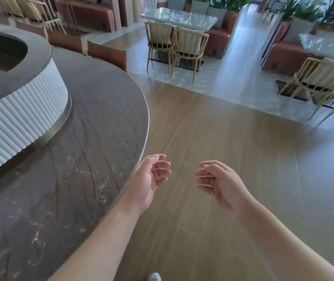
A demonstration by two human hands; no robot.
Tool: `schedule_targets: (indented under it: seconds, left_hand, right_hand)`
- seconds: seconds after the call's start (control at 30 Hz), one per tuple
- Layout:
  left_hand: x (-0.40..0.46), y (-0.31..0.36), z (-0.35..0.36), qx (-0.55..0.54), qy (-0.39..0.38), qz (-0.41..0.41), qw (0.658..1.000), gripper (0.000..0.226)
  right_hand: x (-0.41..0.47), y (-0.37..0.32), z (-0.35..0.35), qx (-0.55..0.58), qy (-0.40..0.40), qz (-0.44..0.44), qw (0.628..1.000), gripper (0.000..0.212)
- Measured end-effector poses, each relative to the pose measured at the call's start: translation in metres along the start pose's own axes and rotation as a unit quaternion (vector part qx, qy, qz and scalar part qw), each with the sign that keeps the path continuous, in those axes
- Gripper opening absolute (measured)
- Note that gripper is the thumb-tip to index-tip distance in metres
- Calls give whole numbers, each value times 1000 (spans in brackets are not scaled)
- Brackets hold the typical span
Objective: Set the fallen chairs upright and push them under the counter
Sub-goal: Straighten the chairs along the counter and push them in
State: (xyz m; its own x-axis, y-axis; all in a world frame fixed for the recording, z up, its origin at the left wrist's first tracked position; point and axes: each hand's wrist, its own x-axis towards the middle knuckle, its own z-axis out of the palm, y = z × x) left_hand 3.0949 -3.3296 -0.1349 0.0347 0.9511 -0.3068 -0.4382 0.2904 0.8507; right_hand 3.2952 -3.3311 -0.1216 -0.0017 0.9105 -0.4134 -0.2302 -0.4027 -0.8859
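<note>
Two bare hands are held out over a wood-plank floor (pixel 212 138). The left hand (pixel 149 179) and right hand (pixel 220 183) are both empty, fingers loosely curled. A dark marbled curved counter (pixel 101 122) lies just beside the left hand. No fallen chair is seen; brown chair backs (pixel 107 54) are tucked at the counter's far edge. Pale slatted dining chairs (pixel 176 45) stand upright farther off. A fallen chair outside the view could be overlooked or tripped over.
</note>
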Motion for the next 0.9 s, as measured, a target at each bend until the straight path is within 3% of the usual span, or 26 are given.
schedule_targets:
  seconds: [0.47, 0.73, 0.9]
  left_hand:
    - [183, 19, 32, 59, 49, -4, 997, 24]
    - [314, 48, 116, 108, 86, 14, 990, 22]
    - [382, 62, 165, 69, 91, 29, 993, 23]
  right_hand:
    - [195, -56, -21, 42, -24, 31, 998, 19]
    - [332, -149, -77, 41, -56, 36, 997, 20]
    - [403, -202, -91, 38, -69, 26, 997, 20]
